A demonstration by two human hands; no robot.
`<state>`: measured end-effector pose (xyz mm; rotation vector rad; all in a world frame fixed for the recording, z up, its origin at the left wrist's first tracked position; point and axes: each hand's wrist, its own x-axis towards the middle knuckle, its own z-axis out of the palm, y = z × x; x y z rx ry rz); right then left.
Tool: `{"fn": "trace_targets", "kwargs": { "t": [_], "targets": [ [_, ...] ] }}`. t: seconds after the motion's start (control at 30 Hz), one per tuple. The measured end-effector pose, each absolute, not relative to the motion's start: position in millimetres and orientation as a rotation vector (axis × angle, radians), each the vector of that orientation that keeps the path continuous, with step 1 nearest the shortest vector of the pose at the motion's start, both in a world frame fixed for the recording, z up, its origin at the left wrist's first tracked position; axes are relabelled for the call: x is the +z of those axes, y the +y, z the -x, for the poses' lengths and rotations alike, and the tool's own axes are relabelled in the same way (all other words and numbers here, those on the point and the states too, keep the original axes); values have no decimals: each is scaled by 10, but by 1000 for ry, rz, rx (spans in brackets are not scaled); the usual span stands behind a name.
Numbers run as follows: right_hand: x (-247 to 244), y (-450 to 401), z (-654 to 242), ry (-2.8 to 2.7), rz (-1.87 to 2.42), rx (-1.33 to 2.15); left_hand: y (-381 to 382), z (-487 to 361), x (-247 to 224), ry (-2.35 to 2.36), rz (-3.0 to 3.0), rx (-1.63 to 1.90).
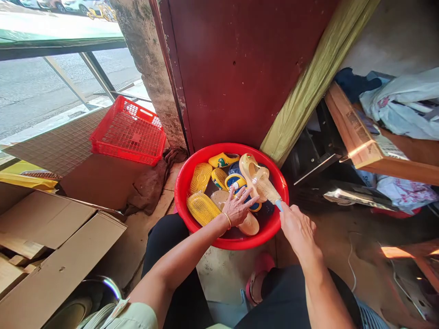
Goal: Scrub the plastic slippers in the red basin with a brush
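My left hand [236, 208] has its fingers spread over the shoes in a red basin [283, 183], its fingertips against the lower side of a beige clog [252, 167]. A thin bangle circles that wrist. In my right hand [298, 226] is a scrub brush with a light blue handle [279, 205]; its pale bristles lie at the beige clog's lower end. Another beige clog [249, 224] rests partly beneath my left hand. Around them are yellow slippers with soles up [203, 208], a yellow clog with a green figure [223, 160], and a blue-and-yellow clog [236, 182], in dark water.
A dark red door panel [233, 82] stands behind the basin, beside a yellow-green curtain [308, 87]. A red plastic crate [132, 132] and cardboard boxes [75, 246] are at the left. A wooden shelf [363, 137] with bags juts in from the right.
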<state>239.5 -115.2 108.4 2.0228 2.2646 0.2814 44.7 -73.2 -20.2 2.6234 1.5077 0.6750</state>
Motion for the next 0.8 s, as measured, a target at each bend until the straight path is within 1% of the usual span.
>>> {"fn": "trace_targets", "kwargs": {
  "t": [0.1,0.2,0.3,0.37,0.43,0.5,0.53,0.6,0.7,0.8],
  "targets": [
    [1175,-1209,-2561,2251,-2010,234,-733,-446,-205,1520,-2604,655],
    [1316,-1304,-2909,2275,-2033,222,-734,-433,-172,1527,-2580,640],
    [1364,-1288,-3184,2370,-2234,164,-715,-409,-138,1543,-2525,641],
    [1284,-1215,-3173,2509,-2418,-21,-688,-387,-131,1507,-2481,640],
    [1128,-1133,-2995,2698,-2483,-346,-654,-361,-131,1411,-2446,647],
    [945,-1062,-2734,2877,-2313,-616,-618,-315,-129,1307,-2421,694],
    [861,-1034,-2607,2929,-2199,-648,-602,-273,-126,1274,-2410,736],
    [728,-989,-2411,2960,-2053,-544,-582,-126,-120,1295,-2365,841],
    [632,-932,-2313,2866,-1997,-302,-598,272,-141,1620,-2143,950],
    [630,-874,-2359,2724,-1990,-146,-671,708,-218,1953,-1890,810]
  ]
}}
